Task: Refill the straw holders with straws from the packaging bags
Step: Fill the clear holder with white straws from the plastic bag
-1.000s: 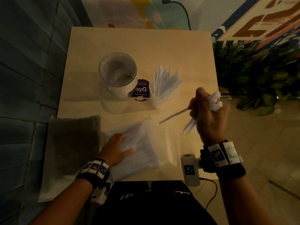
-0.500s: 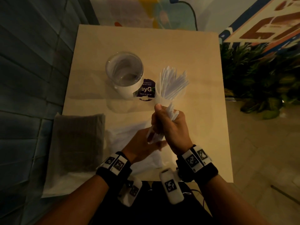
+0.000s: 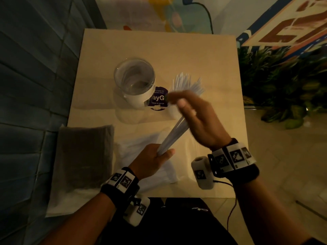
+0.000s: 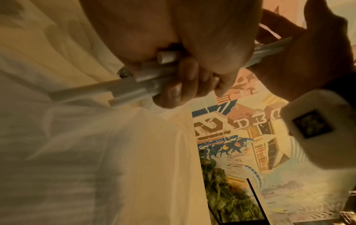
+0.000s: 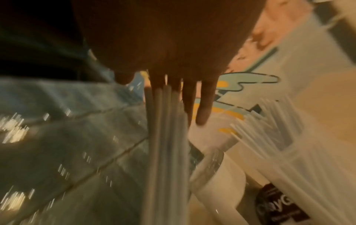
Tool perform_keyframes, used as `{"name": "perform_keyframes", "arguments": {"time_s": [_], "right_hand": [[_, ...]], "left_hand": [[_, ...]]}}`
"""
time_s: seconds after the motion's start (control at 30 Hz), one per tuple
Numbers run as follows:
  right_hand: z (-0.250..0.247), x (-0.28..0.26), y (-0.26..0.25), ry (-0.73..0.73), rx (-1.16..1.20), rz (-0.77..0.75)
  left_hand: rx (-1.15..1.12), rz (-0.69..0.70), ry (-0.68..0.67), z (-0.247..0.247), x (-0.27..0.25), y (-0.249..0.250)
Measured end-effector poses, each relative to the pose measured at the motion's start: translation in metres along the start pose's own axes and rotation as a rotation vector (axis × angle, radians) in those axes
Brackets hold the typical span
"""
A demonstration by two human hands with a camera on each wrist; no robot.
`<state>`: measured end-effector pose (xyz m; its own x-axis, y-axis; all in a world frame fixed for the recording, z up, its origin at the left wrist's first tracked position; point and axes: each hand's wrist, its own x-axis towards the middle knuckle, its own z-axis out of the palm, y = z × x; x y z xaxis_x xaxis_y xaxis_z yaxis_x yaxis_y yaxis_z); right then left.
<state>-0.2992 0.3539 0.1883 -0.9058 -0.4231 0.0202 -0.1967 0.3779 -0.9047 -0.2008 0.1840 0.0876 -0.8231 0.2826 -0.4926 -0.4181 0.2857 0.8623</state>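
Observation:
My left hand [image 3: 152, 158] grips the lower end of a bundle of white straws [image 3: 174, 133] just above the clear packaging bag [image 3: 138, 151]; its curled fingers [image 4: 185, 85] wrap the bundle [image 4: 131, 86]. My right hand [image 3: 194, 114] lies over the bundle's upper end with fingers [image 5: 202, 106] straight along the straws [image 5: 165, 137]; it is blurred. Behind it stand an empty glass straw holder [image 3: 134, 80] and a second holder full of straws [image 3: 185, 82], partly hidden by the right hand.
On the beige table [image 3: 159, 50], a purple sticker [image 3: 158, 99] sits between the holders. A grey packet [image 3: 85, 156] overhangs the left edge by a dark tiled wall. Green plants [image 3: 283, 85] stand to the right of the table.
My right hand brought the straws in from the right to meet my left hand, which left the bag. My left hand now grips the bundle's lower end and my right hand's fingers have straightened.

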Motion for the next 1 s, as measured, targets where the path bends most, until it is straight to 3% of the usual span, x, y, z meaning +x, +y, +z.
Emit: {"name": "perform_keyframes", "arguments": {"time_s": [0.07,0.1,0.17,0.23,0.33,0.43,0.57,0.67,0.73,0.83,0.9,1.0], "right_hand": [[0.012,-0.003,0.003,-0.218,-0.084,0.004],[0.017,-0.006,0.007,-0.256,-0.1,0.006],[0.023,-0.011,0.014,-0.203,-0.015,0.042],[0.026,-0.017,0.021,-0.043,0.206,0.15],[0.037,-0.025,0.037,0.051,0.521,0.409],[0.061,-0.038,0.05,-0.094,0.66,0.68],[0.095,-0.051,0.048,-0.192,1.075,0.906],[0.1,-0.049,0.036,-0.183,1.312,0.897],[0.098,-0.045,0.033,-0.152,1.319,0.883],[0.093,-0.041,0.033,-0.13,1.141,0.807],[0.084,-0.042,0.034,-0.157,0.952,0.661],[0.06,-0.042,0.031,-0.193,0.71,0.46]], "left_hand": [[0.047,-0.005,-0.04,-0.002,0.0,0.002],[0.058,-0.027,-0.048,-0.002,0.0,0.003],[-0.012,-0.098,-0.024,-0.004,-0.001,0.005],[-0.282,-0.149,0.079,-0.007,-0.002,0.011],[-0.517,0.014,0.193,-0.017,-0.003,0.022],[-0.688,0.27,0.1,-0.024,0.001,0.036],[-0.651,0.336,0.101,-0.021,0.001,0.049],[-0.508,0.283,0.161,-0.013,-0.001,0.047],[-0.461,0.253,0.171,-0.008,-0.003,0.045],[-0.404,0.225,0.216,-0.007,-0.006,0.045],[-0.342,0.167,0.23,-0.01,-0.007,0.041],[-0.266,0.051,0.125,-0.008,-0.008,0.033]]}}
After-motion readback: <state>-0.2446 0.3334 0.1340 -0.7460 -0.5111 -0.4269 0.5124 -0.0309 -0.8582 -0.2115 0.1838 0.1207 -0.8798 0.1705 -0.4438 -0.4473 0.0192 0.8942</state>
